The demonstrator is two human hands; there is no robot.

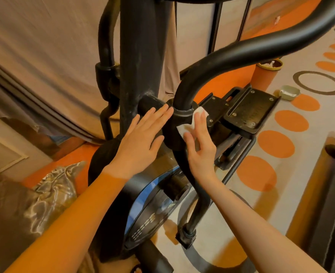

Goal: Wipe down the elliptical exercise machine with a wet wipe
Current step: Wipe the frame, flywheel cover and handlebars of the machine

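Right hand (199, 152), fingers nearly straight, pressing small white crumpled wet wipe (190, 123) flat against black moulded pivot collar (179, 123) of black tubular-steel elliptical machine (141, 56); palm pressure apparently for scrubbing contact. Left hand (141, 140) open, holding nothing, flat at 9 o'clock of collar, likely bracing. Wipe long axis from 7 toward 1 o'clock, following curved handlebar tube (241, 54).

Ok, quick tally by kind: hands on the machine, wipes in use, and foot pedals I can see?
Hands: 2, left hand flat on the pivot, right hand pressing the wipe
Wipes: 1, white wipe against the pivot collar
Foot pedals: 1, pedal right of the hands
Total: 4
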